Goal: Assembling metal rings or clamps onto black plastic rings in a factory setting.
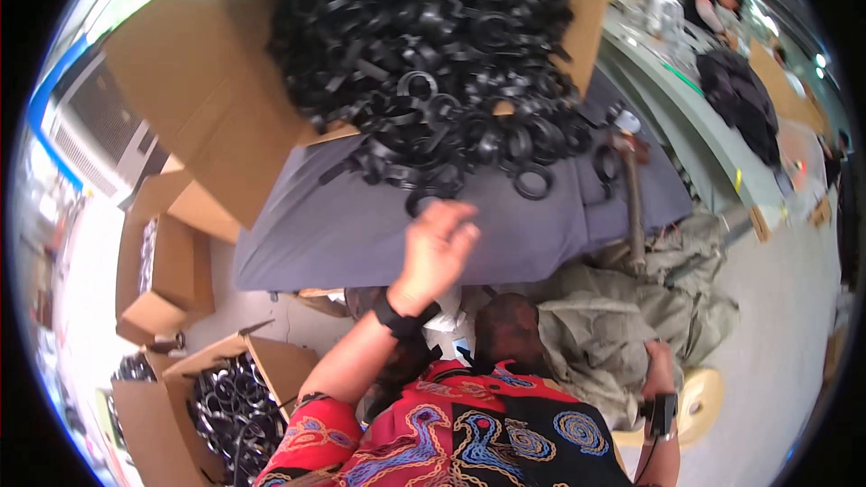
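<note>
Left grip (pixel 439 243) hovers released above the grey cloth-covered bench (pixel 343 234), near black rings (pixel 433 63) spilling from a cardboard box (pixel 198 81).

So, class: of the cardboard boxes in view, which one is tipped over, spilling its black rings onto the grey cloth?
The large top box: it lies tipped, rings pouring out. The floor boxes stand upright.

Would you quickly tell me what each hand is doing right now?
Left hand: loosely curled, empty, reaching toward the black rings.
Right hand: down by the cloth; grip cannot be told.
</note>
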Demonstrator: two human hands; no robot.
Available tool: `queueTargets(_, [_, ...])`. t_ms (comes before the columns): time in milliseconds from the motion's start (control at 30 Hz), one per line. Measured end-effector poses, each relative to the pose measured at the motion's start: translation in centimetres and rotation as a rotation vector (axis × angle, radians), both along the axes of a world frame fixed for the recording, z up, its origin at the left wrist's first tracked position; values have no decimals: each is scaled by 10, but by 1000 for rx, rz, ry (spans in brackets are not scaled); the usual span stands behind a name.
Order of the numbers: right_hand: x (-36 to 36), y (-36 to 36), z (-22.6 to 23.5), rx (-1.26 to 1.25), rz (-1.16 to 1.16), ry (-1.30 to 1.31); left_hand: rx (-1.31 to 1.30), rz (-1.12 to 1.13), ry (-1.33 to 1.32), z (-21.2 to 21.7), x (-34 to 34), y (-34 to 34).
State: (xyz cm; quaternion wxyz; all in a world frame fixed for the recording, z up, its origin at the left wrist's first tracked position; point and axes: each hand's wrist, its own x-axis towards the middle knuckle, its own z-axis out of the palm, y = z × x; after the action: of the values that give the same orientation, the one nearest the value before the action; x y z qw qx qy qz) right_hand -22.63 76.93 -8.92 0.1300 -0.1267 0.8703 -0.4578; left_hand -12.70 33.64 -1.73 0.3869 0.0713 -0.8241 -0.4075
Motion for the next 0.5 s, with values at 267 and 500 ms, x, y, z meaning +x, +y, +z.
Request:
queueTargets(267, [20,-38,101,-658,-120,-262,-41,1093,174,11,112,-243])
queueTargets(500, [-55,-14,48,-467,-435,-68,-109,1311,-156,15,146,-332])
